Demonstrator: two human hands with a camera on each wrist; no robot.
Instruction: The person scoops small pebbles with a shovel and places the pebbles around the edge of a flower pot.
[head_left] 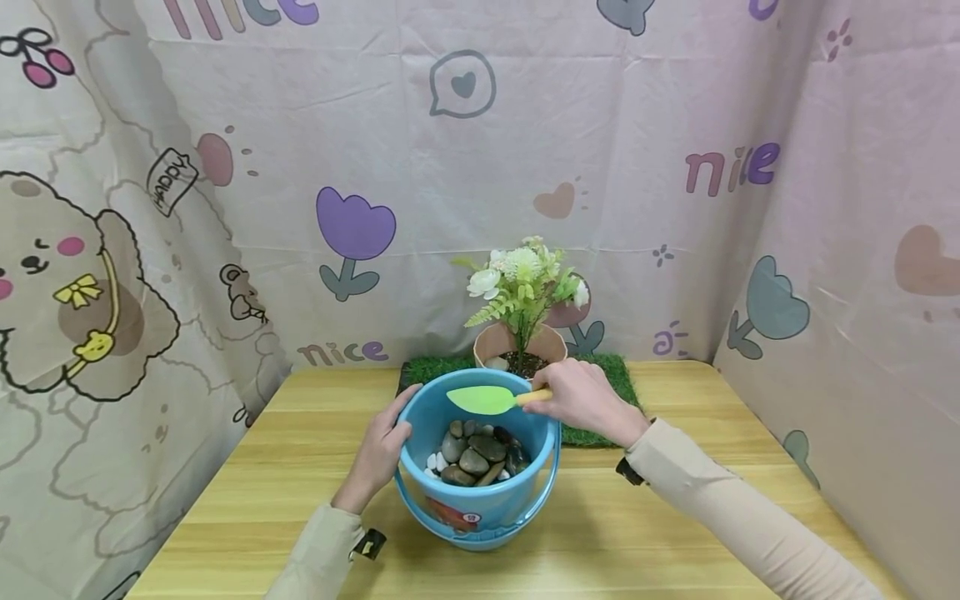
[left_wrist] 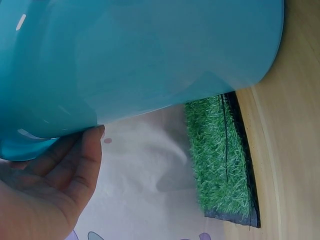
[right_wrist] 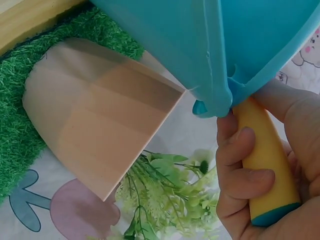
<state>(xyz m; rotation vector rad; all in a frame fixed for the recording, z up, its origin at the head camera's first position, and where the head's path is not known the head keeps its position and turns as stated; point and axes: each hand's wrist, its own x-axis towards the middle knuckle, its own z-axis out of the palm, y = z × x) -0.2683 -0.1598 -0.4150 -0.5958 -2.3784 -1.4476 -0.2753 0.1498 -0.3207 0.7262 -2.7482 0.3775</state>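
A light blue bucket [head_left: 517,497] stands on the wooden table with dark pebbles [head_left: 474,462] and some small white stones [head_left: 432,462] lying inside it. My left hand [head_left: 381,450] grips the bucket's left rim, its thumb toward the inside. In the left wrist view, fingers [left_wrist: 90,157] bend against the bucket's outer wall. At the right side of the rim, my right hand [head_left: 581,398] holds a small garden trowel [head_left: 483,400] by its yellow handle [right_wrist: 267,165]. The trowel's green blade points left, over the bucket's opening and above the stones.
Behind the bucket, a peach-coloured pot [head_left: 557,348] with white flowers and green leaves [head_left: 521,283] stands on an artificial grass mat [head_left: 611,392]. The bucket's handle [head_left: 551,483] hangs down in front. A printed curtain [head_left: 637,167] encloses the table's back and sides.
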